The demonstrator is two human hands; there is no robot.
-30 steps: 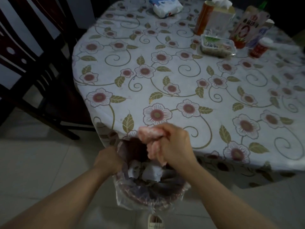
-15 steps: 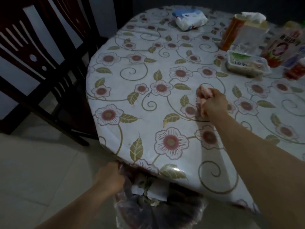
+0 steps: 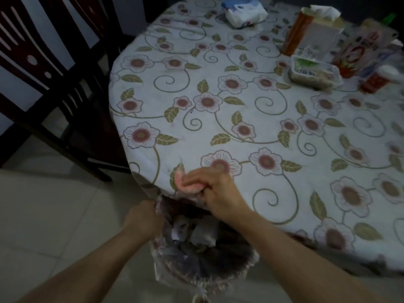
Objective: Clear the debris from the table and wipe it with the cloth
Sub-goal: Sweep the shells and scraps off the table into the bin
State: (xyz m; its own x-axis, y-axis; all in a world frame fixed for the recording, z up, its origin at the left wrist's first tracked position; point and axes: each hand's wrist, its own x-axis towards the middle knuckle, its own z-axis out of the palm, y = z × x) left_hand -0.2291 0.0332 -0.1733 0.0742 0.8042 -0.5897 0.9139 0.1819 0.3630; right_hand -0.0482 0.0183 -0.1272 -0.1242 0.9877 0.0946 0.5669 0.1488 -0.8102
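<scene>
Pink cloth [image 3: 187,183] gripped by right hand [image 3: 215,191]; left hand [image 3: 143,217] grips bin liner [image 3: 159,267]; labels unreadable.

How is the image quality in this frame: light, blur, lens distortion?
Head view: dim, bluish room light, no hard shadows or glare. The right hand and pink cloth at the table edge are slightly smeared. The packets at far right blur most. The wide lens bends the chair and table rim. The bin interior is dark.
</scene>
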